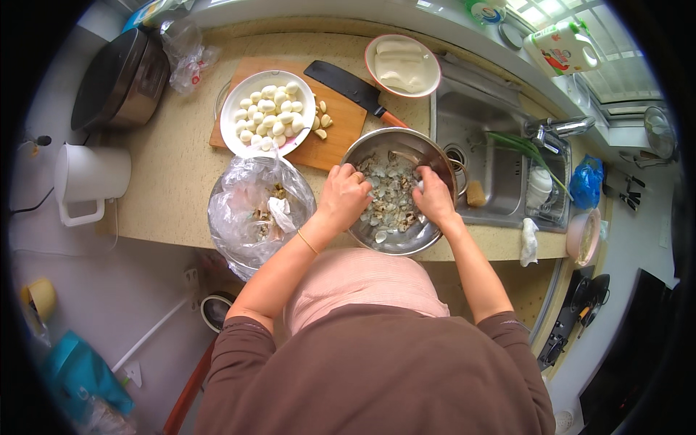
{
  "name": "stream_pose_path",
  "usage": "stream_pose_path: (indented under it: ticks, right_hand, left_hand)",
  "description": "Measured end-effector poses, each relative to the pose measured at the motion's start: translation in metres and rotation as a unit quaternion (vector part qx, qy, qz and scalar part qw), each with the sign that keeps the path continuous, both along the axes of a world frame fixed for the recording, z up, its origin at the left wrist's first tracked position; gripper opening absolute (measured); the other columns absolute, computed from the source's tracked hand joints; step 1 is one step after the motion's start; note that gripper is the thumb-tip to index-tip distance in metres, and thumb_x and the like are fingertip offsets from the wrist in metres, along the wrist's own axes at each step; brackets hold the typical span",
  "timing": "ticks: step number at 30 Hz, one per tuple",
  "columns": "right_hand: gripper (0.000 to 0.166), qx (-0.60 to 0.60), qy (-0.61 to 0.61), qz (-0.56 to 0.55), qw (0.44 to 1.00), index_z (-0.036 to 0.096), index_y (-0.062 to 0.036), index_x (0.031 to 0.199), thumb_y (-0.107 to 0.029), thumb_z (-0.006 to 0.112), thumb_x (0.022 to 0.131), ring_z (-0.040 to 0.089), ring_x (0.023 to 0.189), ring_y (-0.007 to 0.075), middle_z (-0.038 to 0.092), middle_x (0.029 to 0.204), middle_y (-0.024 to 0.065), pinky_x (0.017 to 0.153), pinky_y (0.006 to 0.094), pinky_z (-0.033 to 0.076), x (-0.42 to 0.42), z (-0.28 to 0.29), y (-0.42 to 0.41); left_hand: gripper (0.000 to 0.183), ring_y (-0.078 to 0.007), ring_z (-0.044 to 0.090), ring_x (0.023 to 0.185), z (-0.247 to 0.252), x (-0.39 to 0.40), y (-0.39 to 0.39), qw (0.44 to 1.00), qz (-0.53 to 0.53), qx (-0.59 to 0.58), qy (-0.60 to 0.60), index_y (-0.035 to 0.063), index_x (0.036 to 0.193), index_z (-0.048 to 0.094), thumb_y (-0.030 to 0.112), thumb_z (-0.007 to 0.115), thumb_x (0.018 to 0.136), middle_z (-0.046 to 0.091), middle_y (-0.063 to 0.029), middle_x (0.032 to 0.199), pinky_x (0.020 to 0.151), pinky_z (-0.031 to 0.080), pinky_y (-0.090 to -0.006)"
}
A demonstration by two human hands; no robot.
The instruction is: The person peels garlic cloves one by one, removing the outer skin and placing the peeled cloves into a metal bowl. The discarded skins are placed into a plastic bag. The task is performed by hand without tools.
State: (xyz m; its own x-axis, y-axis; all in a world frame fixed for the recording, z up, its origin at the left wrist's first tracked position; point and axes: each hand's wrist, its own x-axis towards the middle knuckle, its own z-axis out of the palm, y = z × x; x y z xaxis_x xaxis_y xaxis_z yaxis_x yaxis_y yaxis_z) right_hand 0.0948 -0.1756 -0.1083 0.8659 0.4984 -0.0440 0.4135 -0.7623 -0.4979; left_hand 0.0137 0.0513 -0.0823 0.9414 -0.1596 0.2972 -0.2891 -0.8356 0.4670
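Both my hands reach into a stainless steel pot (416, 247) at the counter's front edge, among broken quail eggshells (389, 190). My left hand (346, 193) bends its fingers over the shells at the left rim; its fingertips are partly hidden. At the right inner side, my right hand (433, 196) has something small and whitish by its fingertips; whether it is an egg or shell is unclear. A white bowl (227, 130) of peeled small eggs (269, 114) stands on a wooden cutting board (348, 130) beside garlic cloves (324, 120). Left of the pot, a plastic bag (234, 217) lines a bin holding scraps and tissue.
A black-bladed cleaver (342, 84) lies across the board, its handle towards the pot. Behind stands a red-rimmed bowl (370, 65) with pale slabs. A steel sink (489, 212) with green onion (516, 142) and a sponge (476, 194) adjoins at the right; a white kettle (89, 176) is at the left.
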Motion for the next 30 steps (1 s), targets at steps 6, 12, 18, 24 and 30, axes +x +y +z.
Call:
stream_pose_path:
  ticks: [6,12,18,24,30]
  right_hand:
    - [0.037,-0.093,0.063,-0.024,0.993,0.041,0.0003,0.109,-0.009,0.057,0.076,0.06,0.081,0.0429,0.06,0.09,0.0268,0.072,0.0492,0.048,0.0,0.011,0.003]
    - [0.046,-0.242,0.15,0.047,0.957,0.039,0.0007,0.115,-0.019,0.062,0.081,0.061,0.08,0.0424,0.062,0.086,0.0277,0.074,0.0489,0.047,0.0,0.033,0.004]
    - [0.048,0.166,0.226,-0.109,0.954,0.042,-0.0034,0.119,-0.013,0.066,0.079,0.063,0.072,0.0221,0.061,0.077,0.0121,0.067,0.035,0.05,0.021,0.069,0.043]
    - [0.021,0.236,0.243,-0.001,0.941,0.057,-0.002,0.092,-0.003,0.069,0.074,0.05,0.069,0.0051,0.057,0.078,0.0005,0.06,0.0197,0.044,0.039,0.082,0.131]
    - [0.026,0.234,0.385,0.065,0.89,0.059,-0.0012,0.107,-0.011,0.058,0.083,0.056,0.058,0.0089,0.058,0.069,0.0021,0.055,0.0253,0.047,0.045,0.06,0.197]
  left_hand:
    - [0.009,-0.0275,0.054,0.086,-0.027,-0.002,-0.024,0.982,-0.1,0.052,0.154,0.0043,0.072,0.063,0.011,0.058,0.068,0.058,-0.0108,0.081,0.07,0.044,-0.0391]
    - [0.011,-0.0281,0.054,0.087,-0.031,-0.016,-0.033,0.989,-0.093,0.041,0.107,0.0043,0.078,0.061,0.01,0.056,0.069,0.057,-0.0113,0.085,0.07,0.048,-0.0375]
    - [0.01,-0.0259,0.055,0.086,-0.021,-0.011,-0.027,0.993,-0.065,0.018,0.101,0.0048,0.082,0.058,0.009,0.055,0.073,0.059,-0.0092,0.086,0.063,0.048,-0.0367]
    - [0.035,-0.0272,0.053,0.088,-0.023,-0.011,-0.029,0.984,-0.078,0.081,0.137,0.0055,0.101,0.054,0.006,0.059,0.066,0.056,-0.0115,0.089,0.064,0.048,-0.0359]
    - [0.018,-0.0352,0.054,0.09,-0.025,-0.009,-0.029,0.971,-0.032,-0.11,0.209,0.0008,0.091,0.054,0.009,0.053,0.075,0.056,-0.0167,0.09,0.076,0.046,-0.0454]
